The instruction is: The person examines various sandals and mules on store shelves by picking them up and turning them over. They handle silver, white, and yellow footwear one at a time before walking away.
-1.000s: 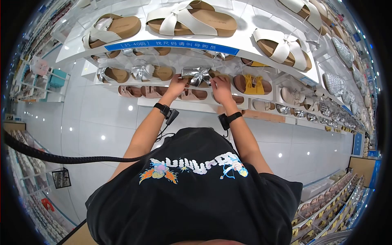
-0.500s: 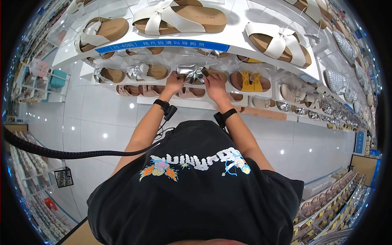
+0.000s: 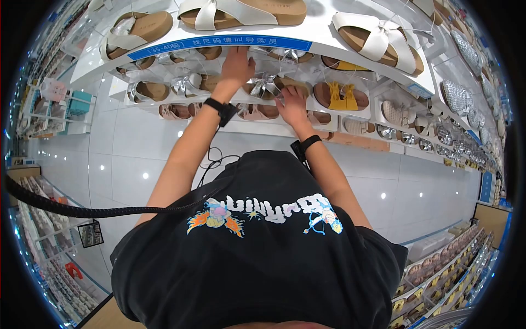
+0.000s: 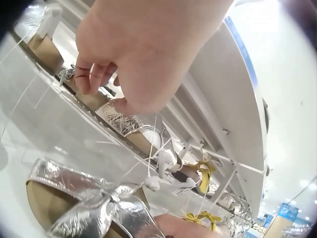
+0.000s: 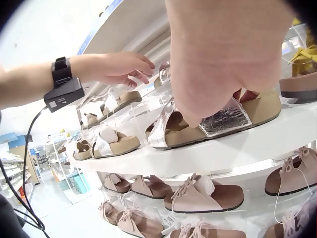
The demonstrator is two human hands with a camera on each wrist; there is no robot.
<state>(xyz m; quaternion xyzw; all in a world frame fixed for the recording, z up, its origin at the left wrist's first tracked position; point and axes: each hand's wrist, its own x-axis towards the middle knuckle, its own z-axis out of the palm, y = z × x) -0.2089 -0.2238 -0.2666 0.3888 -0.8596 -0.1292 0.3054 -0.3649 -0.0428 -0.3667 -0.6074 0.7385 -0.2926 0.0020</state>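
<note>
A silver sandal [image 3: 263,86] with a knotted strap and tan sole sits on the middle shelf. My right hand [image 3: 293,104] grips it near the strap; in the right wrist view the thumb lies along the side of the silver sandal [image 5: 225,119] and the hand hides much of its top. My left hand [image 3: 238,67] reaches up under the top shelf's front edge, fingers bent loosely around nothing. In the left wrist view its fingertips are close over a row of sandals further back, beside a silver strap [image 4: 116,116].
White cross-strap sandals [image 3: 378,41] stand on the top shelf, whose edge bears a blue label strip [image 3: 219,44]. A yellow-strapped sandal [image 3: 342,96] is to the right, pink sandals [image 5: 205,193] below. Thin white tag cords [image 4: 153,148] hang among the shoes.
My left hand has let go of the silver sandal and moved up and forward beneath the top shelf. The right hand stays at the sandal, now lower on its near side.
</note>
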